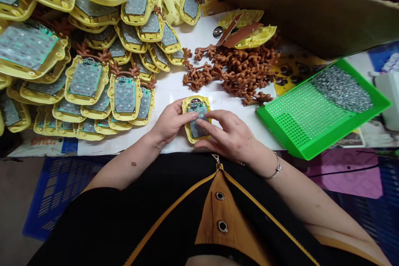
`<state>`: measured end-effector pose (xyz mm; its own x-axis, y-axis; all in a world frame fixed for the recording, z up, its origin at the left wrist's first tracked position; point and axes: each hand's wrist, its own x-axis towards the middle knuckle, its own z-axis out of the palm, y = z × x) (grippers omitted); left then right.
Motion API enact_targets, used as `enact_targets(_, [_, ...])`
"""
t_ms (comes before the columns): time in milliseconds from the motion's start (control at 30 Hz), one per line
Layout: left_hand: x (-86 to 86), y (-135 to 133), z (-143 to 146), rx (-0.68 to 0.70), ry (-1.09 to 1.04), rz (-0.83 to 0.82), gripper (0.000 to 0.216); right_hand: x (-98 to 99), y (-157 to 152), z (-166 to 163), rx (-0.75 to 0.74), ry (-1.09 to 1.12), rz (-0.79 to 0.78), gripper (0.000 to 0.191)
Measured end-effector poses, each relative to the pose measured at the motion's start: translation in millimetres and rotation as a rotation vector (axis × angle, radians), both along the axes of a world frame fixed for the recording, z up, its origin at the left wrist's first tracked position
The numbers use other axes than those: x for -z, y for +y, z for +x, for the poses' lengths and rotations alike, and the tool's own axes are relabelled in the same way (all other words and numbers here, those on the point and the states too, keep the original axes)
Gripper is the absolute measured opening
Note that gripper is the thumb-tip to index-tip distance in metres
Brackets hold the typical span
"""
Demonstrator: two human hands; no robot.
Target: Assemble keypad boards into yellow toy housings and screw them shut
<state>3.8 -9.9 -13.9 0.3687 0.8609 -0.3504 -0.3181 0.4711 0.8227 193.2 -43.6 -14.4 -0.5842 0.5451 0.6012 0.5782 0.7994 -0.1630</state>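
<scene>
At the table's front edge, a yellow plastic toy shell [188, 136] lies face up with a green circuit board [201, 109] inside it and a grey sheet over most of the board. Loose wires show near its top. My left hand [171, 121] grips the shell's left side, thumb laid across the board. Over the right side is my right hand [229, 133], its fingers apart and their tips touching the grey sheet. No brown antler piece shows on this shell. Brown plastic antler pieces [246, 70] lie heaped just beyond my hands.
Stacks of similar shells with boards [124, 95], many with brown antlers, fill the left. A green perforated tray [293, 133] holding small metal screws [346, 87] sits at right. Behind are yellow shell parts [258, 37], a round black-rimmed piece [217, 31] and a cardboard box [299, 12].
</scene>
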Motion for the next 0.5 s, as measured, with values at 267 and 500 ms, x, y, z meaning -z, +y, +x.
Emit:
enact_targets(267, [0.5, 1.6, 7.0, -0.008, 0.035, -0.019, 0.028, 5.2, 7.5, 1.4, 0.074, -0.066, -0.193, 0.083])
enact_targets(500, [-12.0, -2.7, 26.5, 0.002, -0.097, -0.123, 0.047, 1.8, 6.0, 11.3, 0.120, 0.007, -0.182, 0.085])
